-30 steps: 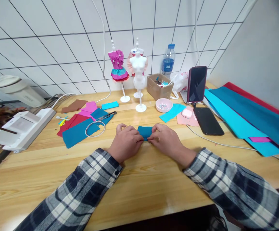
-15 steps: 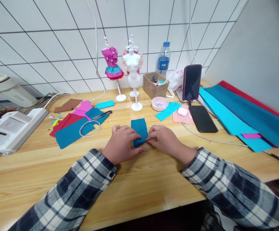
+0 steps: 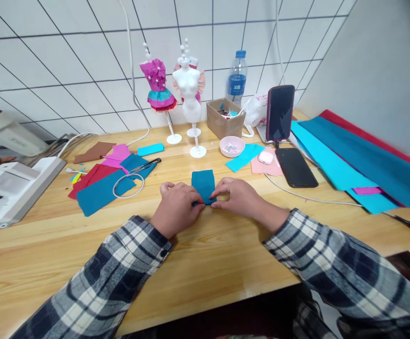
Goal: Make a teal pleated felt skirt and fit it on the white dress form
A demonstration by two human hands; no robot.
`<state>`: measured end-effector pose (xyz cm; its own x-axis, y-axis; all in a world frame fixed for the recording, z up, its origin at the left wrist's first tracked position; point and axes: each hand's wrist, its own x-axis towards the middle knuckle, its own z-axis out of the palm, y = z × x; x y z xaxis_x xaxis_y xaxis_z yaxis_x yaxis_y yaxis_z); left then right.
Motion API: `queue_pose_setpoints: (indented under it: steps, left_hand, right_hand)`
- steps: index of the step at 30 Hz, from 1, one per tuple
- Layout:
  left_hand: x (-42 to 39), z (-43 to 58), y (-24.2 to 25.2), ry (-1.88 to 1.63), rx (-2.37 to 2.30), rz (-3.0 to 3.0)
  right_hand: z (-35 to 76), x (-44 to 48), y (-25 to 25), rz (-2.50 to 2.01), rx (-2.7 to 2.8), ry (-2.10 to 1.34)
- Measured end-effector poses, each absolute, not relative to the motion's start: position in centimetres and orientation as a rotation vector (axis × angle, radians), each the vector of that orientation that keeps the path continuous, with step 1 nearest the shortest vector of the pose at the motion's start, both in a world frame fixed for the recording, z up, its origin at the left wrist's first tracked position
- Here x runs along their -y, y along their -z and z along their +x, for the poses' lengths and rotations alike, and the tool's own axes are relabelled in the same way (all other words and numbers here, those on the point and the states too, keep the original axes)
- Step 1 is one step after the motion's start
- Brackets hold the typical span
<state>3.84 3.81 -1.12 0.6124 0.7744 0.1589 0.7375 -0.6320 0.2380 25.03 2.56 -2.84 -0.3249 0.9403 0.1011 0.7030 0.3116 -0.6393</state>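
A small teal piece of crepe paper [image 3: 203, 183] lies on the wooden table in front of me, its near edge folded over in a narrow strip. My left hand [image 3: 178, 207] pinches the left end of that fold, fingertips against the table. At the right end, my right hand [image 3: 235, 200] holds the fold between thumb and fingers. Beyond the paper stands a bare white mini mannequin [image 3: 187, 84]. To its left, another mannequin wears a magenta, turquoise and red paper dress [image 3: 157, 84]. A third, in pink ruffles, is partly hidden behind the bare one.
Scissors [image 3: 144, 165] and a white ring [image 3: 128, 186] rest on coloured paper scraps at left. Behind are a bead bowl [image 3: 232, 147], a cardboard box [image 3: 225, 117] and a bottle [image 3: 237, 80]. Phones [image 3: 296, 167], a cable and long paper sheets [image 3: 367, 155] occupy the right.
My left fingers have closed down onto the paper's near edge, and my right thumb has shifted along the fold. The whole view has tilted slightly.
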Motion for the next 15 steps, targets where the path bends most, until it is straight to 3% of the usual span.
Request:
queue_pose_setpoints:
  steps: [6, 15]
  left_hand:
    - [-4.3, 3.5, 1.1, -0.383, -1.279, 2.572]
    - [-5.4, 2.9, 0.8, -0.299, -1.357, 2.349]
  right_hand:
    - [24.5, -2.7, 2.3, -1.641, 2.159, -0.646]
    - [22.7, -5.7, -0.5, -1.965, 2.258, -0.935]
